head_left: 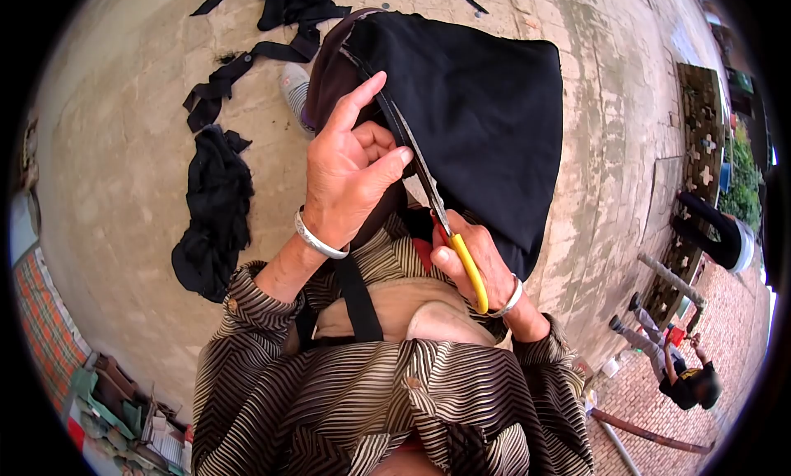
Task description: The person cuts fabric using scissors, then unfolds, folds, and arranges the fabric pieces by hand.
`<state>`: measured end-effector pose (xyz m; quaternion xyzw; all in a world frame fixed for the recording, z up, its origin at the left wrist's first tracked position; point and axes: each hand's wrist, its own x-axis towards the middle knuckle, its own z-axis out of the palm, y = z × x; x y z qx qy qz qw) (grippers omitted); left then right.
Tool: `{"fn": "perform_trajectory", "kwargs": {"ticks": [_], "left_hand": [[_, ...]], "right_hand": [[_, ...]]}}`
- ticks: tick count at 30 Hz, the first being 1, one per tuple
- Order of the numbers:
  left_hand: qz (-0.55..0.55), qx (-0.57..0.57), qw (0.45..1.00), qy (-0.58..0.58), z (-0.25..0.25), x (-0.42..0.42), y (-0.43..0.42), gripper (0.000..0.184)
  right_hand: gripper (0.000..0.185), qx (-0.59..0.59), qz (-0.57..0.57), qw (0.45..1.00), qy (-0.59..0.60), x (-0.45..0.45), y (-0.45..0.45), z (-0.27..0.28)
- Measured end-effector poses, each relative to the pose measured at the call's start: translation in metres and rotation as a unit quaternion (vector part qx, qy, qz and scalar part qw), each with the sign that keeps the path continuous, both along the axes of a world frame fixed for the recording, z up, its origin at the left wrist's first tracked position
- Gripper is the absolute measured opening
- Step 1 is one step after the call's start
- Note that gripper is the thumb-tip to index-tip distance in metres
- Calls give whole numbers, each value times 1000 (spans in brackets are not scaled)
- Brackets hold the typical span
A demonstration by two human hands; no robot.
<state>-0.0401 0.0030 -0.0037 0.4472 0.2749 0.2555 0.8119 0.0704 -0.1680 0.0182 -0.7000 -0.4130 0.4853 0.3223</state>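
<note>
Head view: my right hand (484, 252) is closed around the yellow-handled scissors (467, 264), blades pointing away from me along the edge of the black cloth (486, 121). My left hand (346, 169) is at that edge, index finger and thumb apart, others curled; whether they pinch cloth, I cannot tell.

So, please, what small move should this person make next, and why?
Probably shift the left hand slightly away from the scissors before cutting: its thumb tip appears close to the blades, which lie along the edge of the black cloth, and the right hand holds them.
</note>
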Motion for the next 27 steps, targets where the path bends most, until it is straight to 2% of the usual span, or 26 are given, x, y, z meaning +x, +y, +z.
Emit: {"fn": "perform_trajectory", "kwargs": {"ticks": [2, 4, 8, 10, 14, 19, 27], "left_hand": [[2, -3, 1000, 2, -1, 0, 1, 72], [-4, 20, 1000, 5, -5, -1, 1, 74], [-6, -2, 1000, -31, -6, -1, -3, 75], [-8, -6, 999, -31, -7, -1, -3, 78], [16, 7, 999, -48, 0, 2, -4, 80], [16, -2, 998, -55, -1, 1, -5, 81], [12, 3, 998, -54, -2, 2, -6, 81]], "right_hand": [[52, -4, 12, 1000, 15, 0, 0, 1], [62, -29, -16, 996, 88, 0, -1, -1], [63, -7, -25, 995, 96, 2, 3, -4], [64, -9, 29, 997, 68, 5, 4, -4], [64, 8, 4, 996, 88, 1, 8, -2], [56, 18, -21, 1000, 7, -5, 7, -8], [49, -4, -52, 999, 9, -9, 9, -2]]}}
